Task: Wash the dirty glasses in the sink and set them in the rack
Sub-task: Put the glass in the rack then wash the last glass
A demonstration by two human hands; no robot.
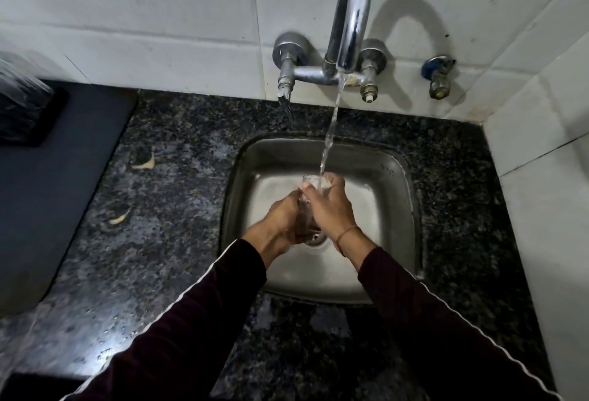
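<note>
A clear drinking glass (314,182) stands upright over the steel sink (274,158), held between both hands. My left hand (282,217) wraps the lower left side of the glass. My right hand (330,206) grips its upper right side, fingers curled at the rim. Water runs from the chrome tap (349,18) in a thin stream straight into the glass's open mouth. The lower part of the glass is mostly hidden by my hands. The sink drain (315,239) shows just below them.
Dark speckled granite counter (165,215) surrounds the sink. A dark mat or tray (47,177) lies at the left, with clear glassware (19,78) at its far corner. White tiled walls rise behind and to the right, carrying a small angle valve (439,77).
</note>
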